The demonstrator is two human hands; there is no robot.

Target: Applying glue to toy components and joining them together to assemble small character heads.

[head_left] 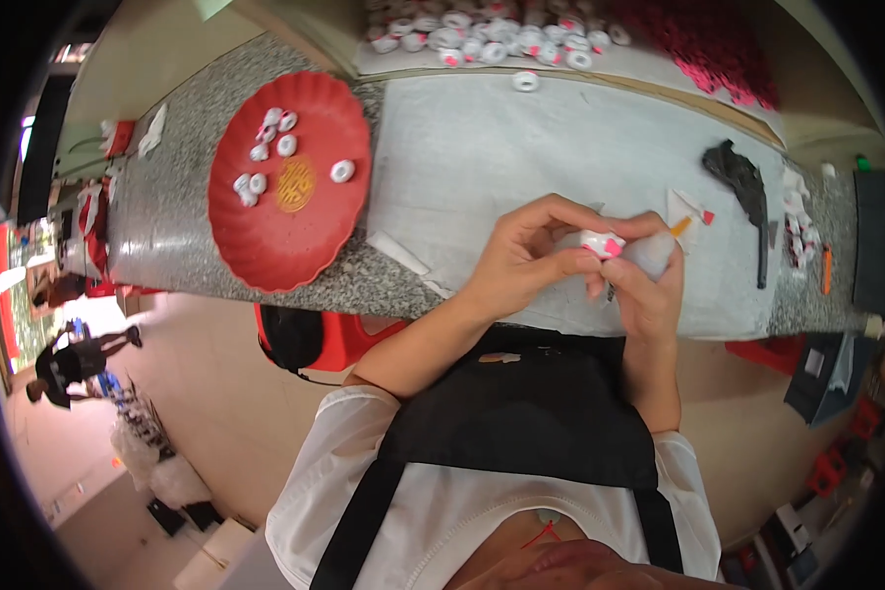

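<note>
Over the pale sheet on the bench, both my hands meet with fingers bent inward. Between the fingertips is a small white rounded piece with a pink patch (pixel 602 244). My left hand (pixel 523 246) pinches it from the left with thumb and forefinger. My right hand (pixel 649 293) closes on its other side. Within the right fingers also sits a translucent whitish object (pixel 653 256), with an orange-yellow tip (pixel 680 227) pointing away; it may be a small bottle, but fingers partly cover it.
Left of the sheet (pixel 442 147) stands a red scalloped tray (pixel 231 197) with several white pieces. Many similar pieces (pixel 492 39) and a heap of pink bits (pixel 708 49) fill the shelf behind. A black crumpled tool (pixel 737 177) and an orange pen-like stick (pixel 827 270) lie right.
</note>
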